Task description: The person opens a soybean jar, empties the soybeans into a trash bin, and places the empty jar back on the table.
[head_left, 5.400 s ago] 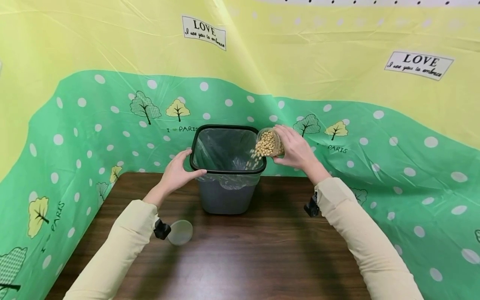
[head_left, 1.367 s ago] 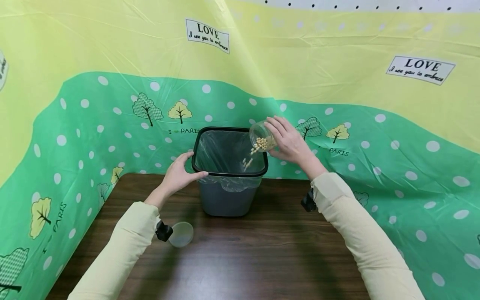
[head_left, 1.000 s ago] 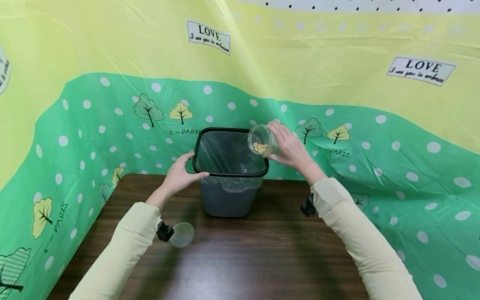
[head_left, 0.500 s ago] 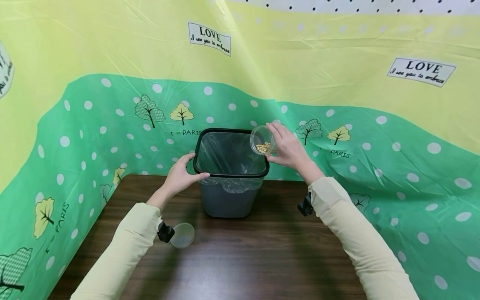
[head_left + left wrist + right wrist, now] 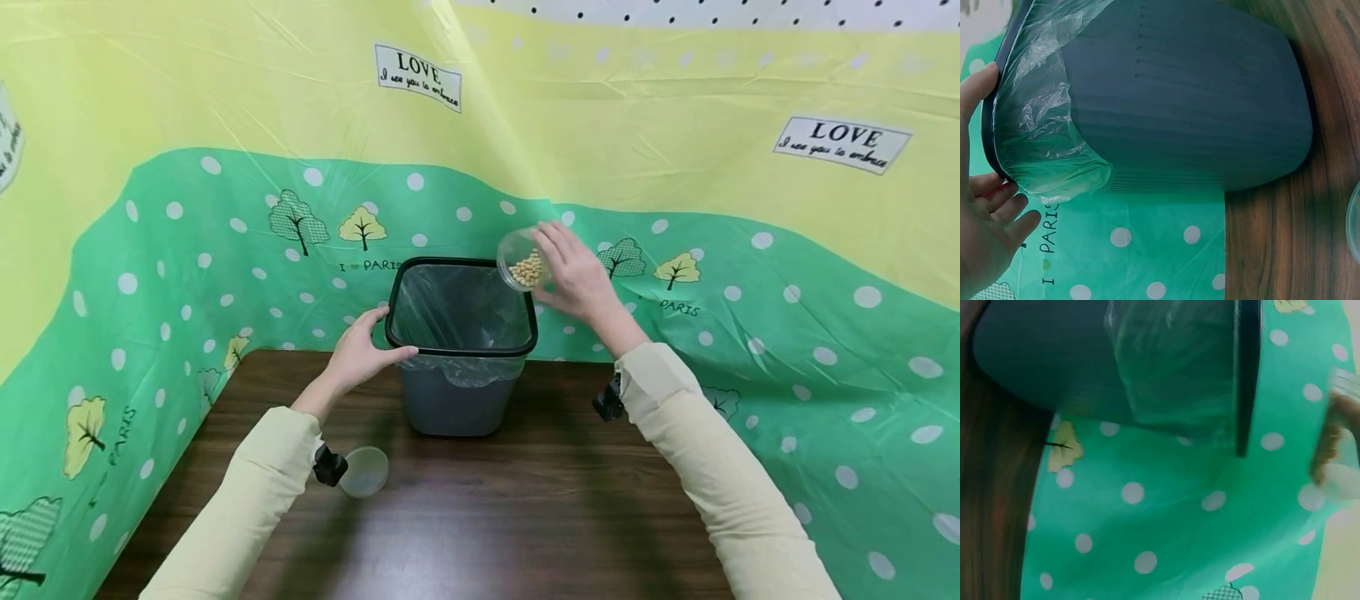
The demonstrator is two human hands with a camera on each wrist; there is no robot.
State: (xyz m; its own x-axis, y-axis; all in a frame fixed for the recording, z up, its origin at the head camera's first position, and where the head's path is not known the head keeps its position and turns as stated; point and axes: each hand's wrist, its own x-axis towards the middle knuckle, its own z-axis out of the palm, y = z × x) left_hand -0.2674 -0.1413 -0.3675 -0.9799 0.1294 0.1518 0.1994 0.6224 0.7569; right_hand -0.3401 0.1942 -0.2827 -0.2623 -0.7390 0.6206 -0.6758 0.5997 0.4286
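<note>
A dark grey trash bin [image 5: 457,400] with a black rim and a clear plastic liner [image 5: 468,372] stands upright on the table. My left hand [image 5: 358,350] holds the rim at its left front corner, thumb along the front and fingers at the left side. My right hand [image 5: 577,275] grips a clear round jar [image 5: 517,242] tilted on its side above the bin's right rim, mouth to the left. A small heap of round, pale yellow beans [image 5: 527,270] lies inside the jar. In the right wrist view the jar and hand are blurred at the right edge.
A clear round lid [image 5: 365,472] lies on the brown wooden table [image 5: 487,525] near my left wrist. Behind the bin hangs a green and yellow printed cloth [image 5: 337,225], which also lines the left and right sides.
Beans were pouring from the jar into the bin earlier, leaving far fewer in it; none are falling now. In the last half second my right hand has raised the jar slightly. My left hand stays put.
</note>
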